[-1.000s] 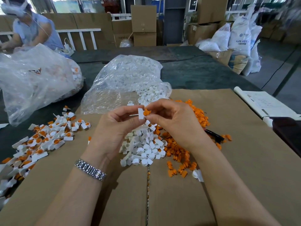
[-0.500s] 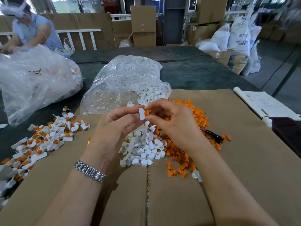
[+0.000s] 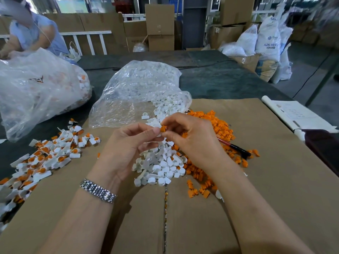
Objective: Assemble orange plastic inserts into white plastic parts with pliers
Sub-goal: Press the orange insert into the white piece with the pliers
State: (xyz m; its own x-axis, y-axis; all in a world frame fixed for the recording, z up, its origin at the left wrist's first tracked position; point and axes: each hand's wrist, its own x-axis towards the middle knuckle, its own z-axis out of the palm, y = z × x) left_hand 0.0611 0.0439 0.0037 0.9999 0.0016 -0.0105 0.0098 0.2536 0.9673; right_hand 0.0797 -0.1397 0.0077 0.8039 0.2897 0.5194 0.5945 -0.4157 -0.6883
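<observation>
**Orange insert meets white part at your fingertips**

Orange insert (image 3: 163,128) sits pinched in your right hand (image 3: 192,138), thumb and forefinger curled round it, and it touches the white part (image 3: 159,134) that your left hand (image 3: 128,149) pinches between curled fingers (image 3: 146,133). Most of the white part is hidden behind those fingers, so you cannot tell how far the insert is seated.

Both pieces look like small, light, stiff moulded plastic. They should weigh next to nothing, but smooth faces this small can slip or flick away under a skewed squeeze. Hold the white part by its flat sides, leaving the socket open, and take the insert by its outer edges so its leading end stays free to enter.

Loose stock lies on the cardboard (image 3: 266,180) covering the tabletop: the white pile (image 3: 161,165) below your hands, the orange pile (image 3: 218,125) beyond your right hand. The pliers (image 3: 236,148) lie untouched just beside your right wrist, partly buried in orange pieces. Finished pieces (image 3: 47,156) are scattered well off to your left.
</observation>
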